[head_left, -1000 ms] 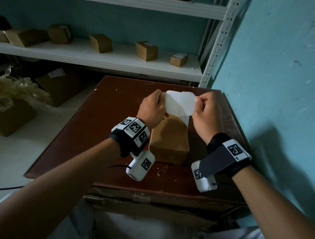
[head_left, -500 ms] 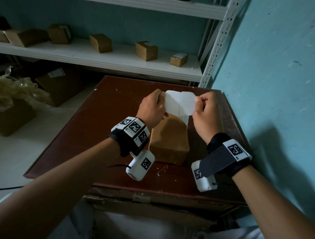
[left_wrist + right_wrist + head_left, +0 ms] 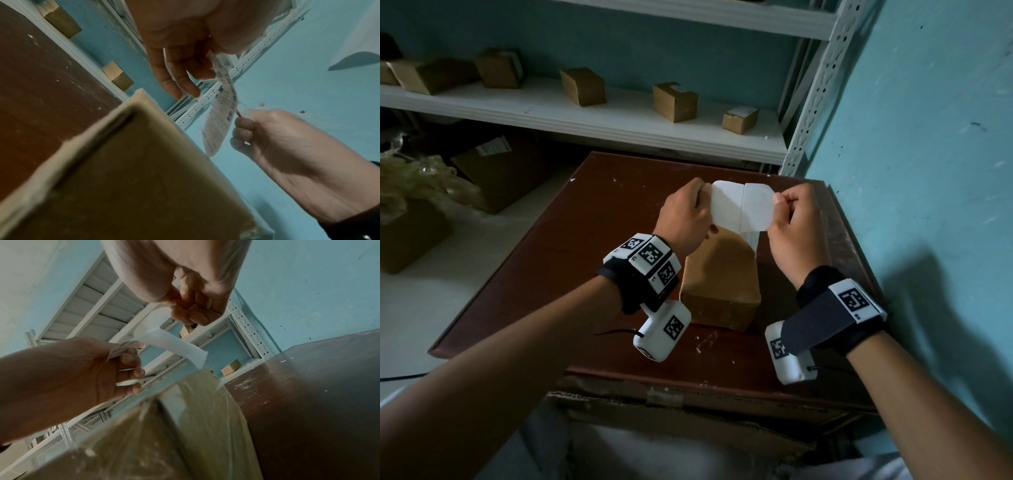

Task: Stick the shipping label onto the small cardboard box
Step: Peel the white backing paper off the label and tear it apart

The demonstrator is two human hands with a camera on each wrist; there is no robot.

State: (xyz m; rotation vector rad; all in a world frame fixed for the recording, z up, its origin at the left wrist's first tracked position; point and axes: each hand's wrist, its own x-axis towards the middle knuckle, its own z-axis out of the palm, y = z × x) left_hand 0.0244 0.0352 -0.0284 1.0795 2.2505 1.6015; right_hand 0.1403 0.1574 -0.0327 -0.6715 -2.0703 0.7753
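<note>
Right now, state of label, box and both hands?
White printed shipping label: held in the air above the box, not stuck on.
Small brown cardboard box: closed, on the dark wooden table, no label visible.
Left hand: pinches the label's left edge.
Right hand: pinches its right edge.

Dark reddish-brown surface [image 3: 592, 240], pretty scuffed with white flecks, and the small cardboard box [image 3: 719, 284] sits right on it. Behind it, a white shelf [image 3: 619, 120] carries several small brown boxes [image 3: 674, 101] spaced along it.
</note>
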